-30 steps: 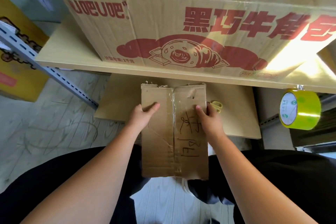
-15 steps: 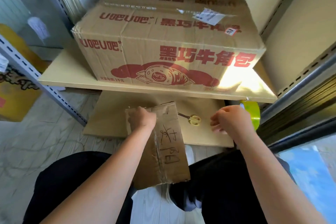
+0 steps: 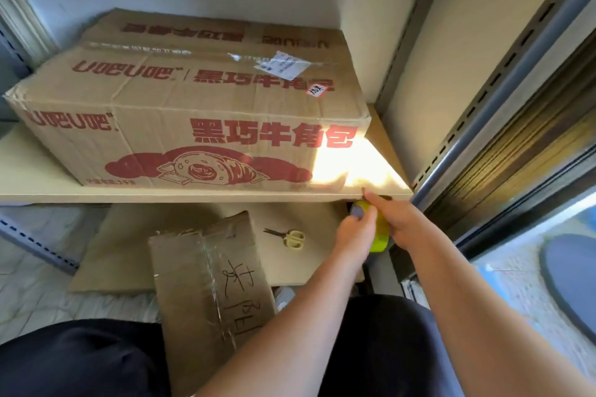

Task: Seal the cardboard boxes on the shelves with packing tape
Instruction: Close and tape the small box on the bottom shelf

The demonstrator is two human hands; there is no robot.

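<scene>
A large cardboard box with red print lies on the pale shelf board; clear tape runs along its top seam. A small brown box with a taped seam and handwriting rests on my lap, untouched. The yellow-green tape roll hangs just under the shelf's right front corner. My left hand grips the roll from the left. My right hand holds it from the right, index finger reaching up to the shelf edge. Most of the roll is hidden between the hands.
Yellow-handled scissors lie on a flat cardboard sheet on the floor below the shelf. Perforated metal uprights stand at the right, another rail at the lower left. A window frame is on the far right.
Both hands left the small box and moved right to the tape roll; the box now lies on my lap. The view tilted up, showing the large box's top.
</scene>
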